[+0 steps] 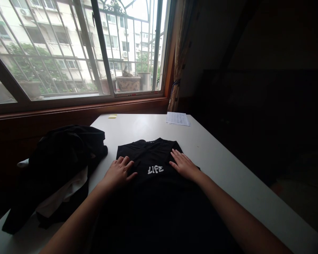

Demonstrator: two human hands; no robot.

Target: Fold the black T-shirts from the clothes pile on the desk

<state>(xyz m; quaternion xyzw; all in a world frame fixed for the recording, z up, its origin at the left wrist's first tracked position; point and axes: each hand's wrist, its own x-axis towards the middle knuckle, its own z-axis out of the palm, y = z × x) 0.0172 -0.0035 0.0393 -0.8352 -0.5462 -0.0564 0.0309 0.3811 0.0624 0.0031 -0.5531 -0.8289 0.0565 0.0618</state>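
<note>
A black T-shirt [153,190] with white lettering on its chest lies spread on the white table, its collar toward the window. My left hand [120,171] rests on the shirt's left side near the shoulder, fingers slightly bent and apart. On the opposite side, my right hand [184,165] lies flat over the shirt by the right sleeve, fingers stretched out. Neither hand grips the cloth. The lower part of the shirt is dark, and its hem cannot be made out.
A heap of dark clothes [60,155] with some white cloth sits at the table's left edge. Papers [178,119] and a yellow note [112,116] lie at the far end of the white table [228,169]. Beyond are a barred window [76,53] and a tied curtain [178,60].
</note>
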